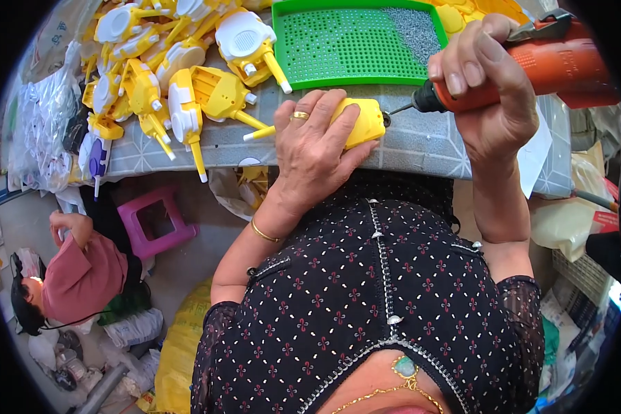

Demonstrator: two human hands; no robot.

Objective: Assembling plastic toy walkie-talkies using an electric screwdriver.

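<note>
My left hand [317, 148] is wrapped over a yellow plastic toy body [366, 124] and steadies it at the table's front edge. A thin yellow stem with a white tip sticks out from the left side of that hand. My right hand [497, 90] grips an orange electric screwdriver [555, 65] with a black nose, held almost level. Its slim bit points left and reaches the right end of the yellow body, where a small dark round part shows. Whether a screw sits at the bit's tip is too small to tell.
A green perforated tray [324, 84] with many small screws [414, 34] lies behind my hands. Yellow-and-white toy parts [145, 86] are heaped at left on the patterned tablecloth [421, 141]. A pink stool [157, 219] and another person [83, 276] are at lower left.
</note>
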